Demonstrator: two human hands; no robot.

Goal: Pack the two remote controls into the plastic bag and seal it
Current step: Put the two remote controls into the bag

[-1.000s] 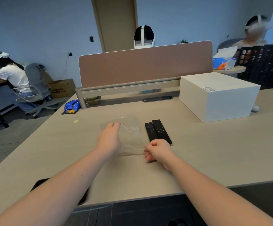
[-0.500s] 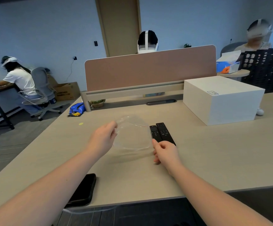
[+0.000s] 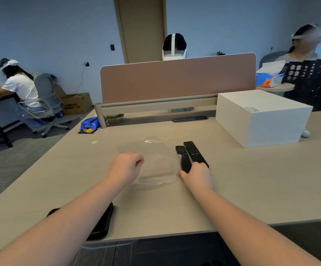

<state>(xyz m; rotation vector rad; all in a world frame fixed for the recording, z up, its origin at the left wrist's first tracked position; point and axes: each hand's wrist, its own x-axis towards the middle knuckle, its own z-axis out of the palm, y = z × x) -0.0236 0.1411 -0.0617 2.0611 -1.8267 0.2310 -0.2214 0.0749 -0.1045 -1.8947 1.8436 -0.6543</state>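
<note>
A clear plastic bag (image 3: pixel 155 167) lies on the beige table (image 3: pixel 251 179) in front of me, its mouth pulled open toward me. My left hand (image 3: pixel 124 167) pinches the bag's upper lip at its left side. Two black remote controls lie side by side just right of the bag: a shorter one (image 3: pixel 183 156) touching the bag's edge and a longer one (image 3: pixel 193 151). My right hand (image 3: pixel 198 175) closes over their near ends, thumb on the left of the shorter remote, and hides those ends.
A large white box (image 3: pixel 261 118) stands at the back right. A black phone (image 3: pixel 102 223) lies near the front edge under my left forearm. A blue snack packet (image 3: pixel 89 124) sits by the pink divider (image 3: pixel 176 79). Other people sit beyond.
My right hand has moved from the bag's right edge onto the near ends of the remotes. My left hand has lifted the bag's lip, opening its mouth wider.
</note>
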